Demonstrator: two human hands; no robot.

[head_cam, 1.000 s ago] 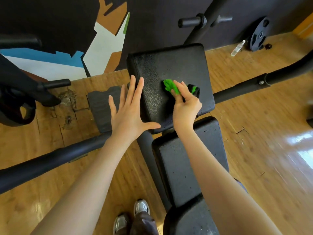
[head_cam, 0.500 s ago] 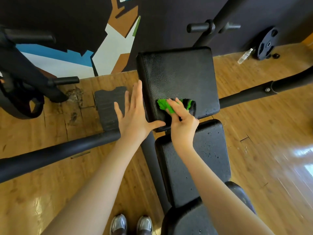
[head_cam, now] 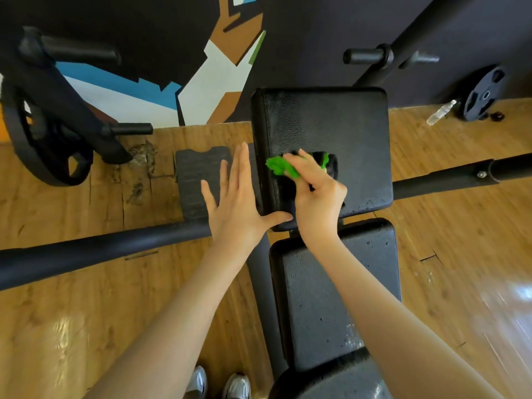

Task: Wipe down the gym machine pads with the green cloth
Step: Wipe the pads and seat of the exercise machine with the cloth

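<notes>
A square black upper pad (head_cam: 339,122) of the gym machine stands in the middle, with a longer black seat pad (head_cam: 325,298) below it. My right hand (head_cam: 316,197) presses a bunched green cloth (head_cam: 280,167) with black parts onto the upper pad near its left edge, fingers curled over the cloth. My left hand (head_cam: 236,203) lies flat with straight fingers against the left side of that pad, its thumb on the pad's lower corner. Small droplets speckle both pads.
Black frame bars run left (head_cam: 95,251) and right (head_cam: 460,177) of the pads. A weight plate on a rack (head_cam: 49,145) stands at left, a rubber mat (head_cam: 195,180) behind my left hand. A plate (head_cam: 482,96) and clear bottle (head_cam: 440,112) lie by the wall. My shoes (head_cam: 218,384) are on the wooden floor.
My right hand slid the green cloth down and leftward across the upper pad, then slightly up. My left hand stayed braced against the pad's left side.
</notes>
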